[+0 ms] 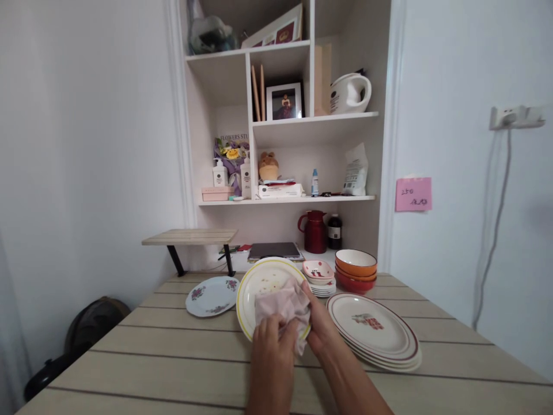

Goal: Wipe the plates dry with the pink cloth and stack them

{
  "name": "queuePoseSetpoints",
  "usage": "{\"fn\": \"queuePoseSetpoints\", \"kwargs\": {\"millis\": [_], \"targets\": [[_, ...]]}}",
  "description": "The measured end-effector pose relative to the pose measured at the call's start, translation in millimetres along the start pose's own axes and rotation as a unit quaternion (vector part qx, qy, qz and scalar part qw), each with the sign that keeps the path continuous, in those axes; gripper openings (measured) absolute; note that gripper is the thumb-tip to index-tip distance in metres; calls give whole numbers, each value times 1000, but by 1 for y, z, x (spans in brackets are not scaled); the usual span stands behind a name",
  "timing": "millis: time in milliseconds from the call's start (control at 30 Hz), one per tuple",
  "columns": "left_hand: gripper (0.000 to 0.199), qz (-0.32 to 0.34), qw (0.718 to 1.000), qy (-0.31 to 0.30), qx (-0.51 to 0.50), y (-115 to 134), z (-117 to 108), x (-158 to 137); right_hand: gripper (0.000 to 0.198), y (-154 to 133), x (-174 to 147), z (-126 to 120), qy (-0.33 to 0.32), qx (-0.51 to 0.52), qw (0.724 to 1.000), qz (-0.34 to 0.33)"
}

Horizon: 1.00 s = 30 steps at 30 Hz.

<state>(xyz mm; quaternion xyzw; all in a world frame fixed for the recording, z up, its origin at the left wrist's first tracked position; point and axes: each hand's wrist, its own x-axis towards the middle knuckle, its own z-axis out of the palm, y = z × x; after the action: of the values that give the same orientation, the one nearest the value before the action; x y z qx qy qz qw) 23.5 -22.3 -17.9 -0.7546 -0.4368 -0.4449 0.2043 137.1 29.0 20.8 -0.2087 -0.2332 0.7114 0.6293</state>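
Note:
A white plate (248, 297) with a yellow rim is held up, tilted toward me, above the table. My right hand (318, 323) grips its right edge, with the thumb near the front. My left hand (273, 337) has its fingers closed on a pale pink cloth (283, 302), pressed against the plate's face. The cloth covers the plate's lower right part and hangs down between the hands. My right fingers behind the plate are hidden. To the left, a white flowered plate (211, 297) lies flat on the table.
On the slatted table (181, 357) are stacked oval plates (380, 328) at right, orange and red bowls (356, 268), and small dishes (318, 274). A small raised shelf (190, 236) stands at the back left. Behind are a laptop (276, 251) and a red jug (315, 233).

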Motion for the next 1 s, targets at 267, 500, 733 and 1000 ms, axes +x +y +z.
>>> {"fn": "queuePoseSetpoints", "kwargs": {"millis": [267,500,733,1000], "targets": [[17,-205,978,3,-44,-32,11,-2,50,8,-4,2,-19,-85,995,-44],[36,-300,935,71,-174,-57,22,-6,48,14,-13,9,-56,-122,990,-35],[45,-284,957,12,-53,-54,29,-13,48,24,-14,11,-81,-138,987,-30],[42,-86,994,-39,-63,-28,11,-9,45,18,-10,9,-35,-83,996,-27]]}}
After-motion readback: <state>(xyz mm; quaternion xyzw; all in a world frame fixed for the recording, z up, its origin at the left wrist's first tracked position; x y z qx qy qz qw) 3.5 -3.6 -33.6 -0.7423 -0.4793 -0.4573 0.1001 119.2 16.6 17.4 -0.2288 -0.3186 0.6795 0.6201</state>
